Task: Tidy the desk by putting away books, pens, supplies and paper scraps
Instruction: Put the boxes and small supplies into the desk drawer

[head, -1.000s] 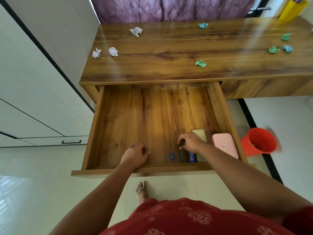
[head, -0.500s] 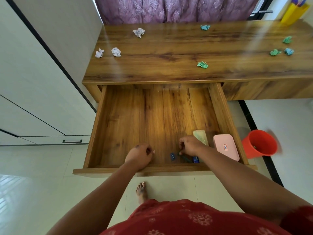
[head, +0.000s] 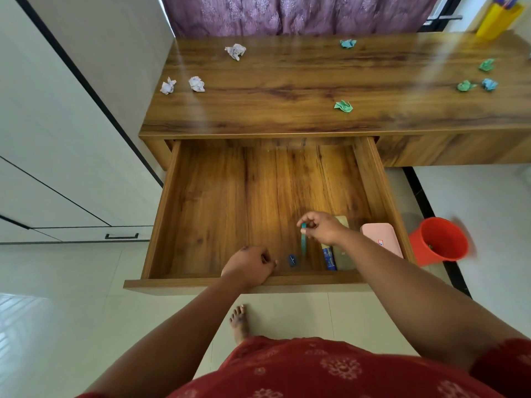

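A slim teal pen point(head: 303, 243) hangs tilted just above the floor of the open wooden drawer point(head: 201, 202), its upper end pinched in the fingers of the right hand point(head: 321, 229). Near its tip lie a small blue sharpener point(head: 292, 260) and a blue tube point(head: 329, 257); a pink case point(head: 383, 239) sits at the drawer's right wall. The left hand point(head: 249, 266) rests curled on the drawer's front edge, fingers holding nothing visible. Crumpled white point(head: 196, 83) and green paper scraps point(head: 343, 106) dot the wooden table point(head: 287, 90)
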